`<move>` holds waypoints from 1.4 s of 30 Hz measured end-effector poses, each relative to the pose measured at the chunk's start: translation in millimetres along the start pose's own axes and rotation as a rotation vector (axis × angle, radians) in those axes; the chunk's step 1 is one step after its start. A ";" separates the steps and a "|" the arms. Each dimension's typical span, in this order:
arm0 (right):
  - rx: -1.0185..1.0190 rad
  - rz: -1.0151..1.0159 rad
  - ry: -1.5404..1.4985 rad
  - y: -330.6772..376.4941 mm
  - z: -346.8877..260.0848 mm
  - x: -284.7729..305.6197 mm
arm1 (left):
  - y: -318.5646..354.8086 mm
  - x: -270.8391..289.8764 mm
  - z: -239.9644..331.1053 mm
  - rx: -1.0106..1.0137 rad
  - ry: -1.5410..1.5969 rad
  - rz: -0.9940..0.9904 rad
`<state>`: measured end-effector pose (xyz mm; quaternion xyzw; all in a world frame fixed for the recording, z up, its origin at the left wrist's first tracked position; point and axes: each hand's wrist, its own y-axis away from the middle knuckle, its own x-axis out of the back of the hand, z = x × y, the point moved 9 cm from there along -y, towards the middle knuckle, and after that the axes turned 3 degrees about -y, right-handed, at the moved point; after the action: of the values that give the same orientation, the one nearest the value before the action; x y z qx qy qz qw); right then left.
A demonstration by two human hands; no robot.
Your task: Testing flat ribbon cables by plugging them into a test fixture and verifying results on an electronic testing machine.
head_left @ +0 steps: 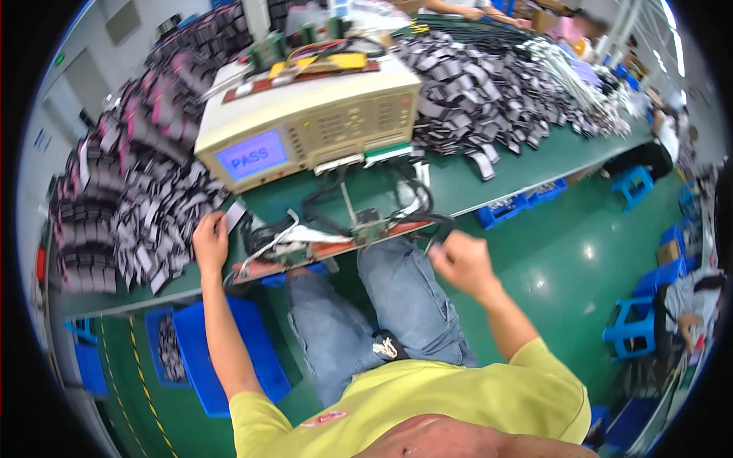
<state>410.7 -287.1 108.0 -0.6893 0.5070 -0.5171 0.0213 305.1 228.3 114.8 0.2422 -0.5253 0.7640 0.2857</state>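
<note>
At the table's front left edge, my left hand (210,243) is closed in a pinch on a small flat piece with a white label (235,215). My right hand (464,261) is curled at the right of the test fixture, its fingertips against the end of a looped black cable (442,226). Between the hands lies the fixture (369,227), a board with small sockets, reddish pads and a white cable (309,233). Behind it stands a beige bench tester (313,114) with a lit blue screen; black leads run from its front to the fixture.
Heaps of small labelled black-and-white pieces (164,221) lie at the left, with more (481,91) at the right. Blue bins (229,347) stand under the table's left side. Blue stools (632,328) and other people are at the right; a co-worker's arms (466,11) show across the table.
</note>
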 end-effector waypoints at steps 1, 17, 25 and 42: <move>0.020 0.089 0.057 -21.0 27.4 20.6 | -0.1 -1.1 -1.2 0.022 0.006 -0.025; 0.028 0.314 0.021 -188.1 210.5 116.9 | 7.0 1.7 -10.0 0.024 -0.001 0.000; -0.011 0.137 -0.309 -20.2 43.8 36.7 | 18.6 5.7 -55.4 0.520 0.486 0.077; -0.400 -0.487 -1.233 50.3 -54.4 -98.2 | 166.9 -49.4 234.1 0.603 1.593 -0.379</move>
<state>341.5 -213.7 37.5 -0.9422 0.3188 0.0825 0.0614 241.7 -48.6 48.3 -0.2156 0.1045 0.7521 0.6139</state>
